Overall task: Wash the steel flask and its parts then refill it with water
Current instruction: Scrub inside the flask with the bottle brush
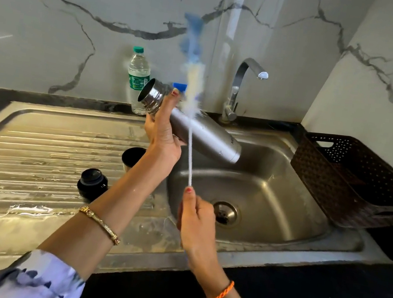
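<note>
I'm gripping the steel flask point(202, 134) in my left hand point(163, 131) over the sink point(271, 206) — my right hand point(196, 221) pinching the bottle brush point(190, 155), outside it — next I'm aiming bristles into the mouth.

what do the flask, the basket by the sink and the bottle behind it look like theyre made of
Flask: brushed steel by its dull grey sheen, with a shinier threaded neck. Basket: dark brown, probably moulded plastic, given its regular woven-look perforations. Bottle: clear thin plastic, see-through, with a green cap and label.
</note>
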